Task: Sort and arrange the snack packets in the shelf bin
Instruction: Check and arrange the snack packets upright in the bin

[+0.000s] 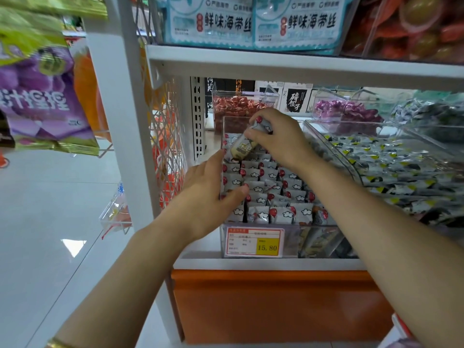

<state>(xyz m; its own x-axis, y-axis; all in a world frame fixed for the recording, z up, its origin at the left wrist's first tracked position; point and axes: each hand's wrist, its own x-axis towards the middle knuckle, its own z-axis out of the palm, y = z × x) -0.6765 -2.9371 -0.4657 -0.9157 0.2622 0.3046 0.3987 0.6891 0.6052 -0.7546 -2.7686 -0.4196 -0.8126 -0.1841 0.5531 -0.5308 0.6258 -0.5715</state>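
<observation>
A purple grape-print bag (42, 96) is hanging at the left, beside the white shelf post (118, 116). Pale blue seaweed packs (253, 23) are sitting on the upper shelf. A yellow price tag (254, 242) is showing 15.80. Red wrapped sweets (236, 106) and purple ones (346, 113) are filling clear tubs farther back.

price tag (254, 242) small print blurred; top packets (253, 21) perhaps cut off.

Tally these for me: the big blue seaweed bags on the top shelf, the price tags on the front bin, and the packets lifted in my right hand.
Blue seaweed bags: 2
Price tag: 1
Lifted packet, in right hand grip: 1
Total: 4
</observation>
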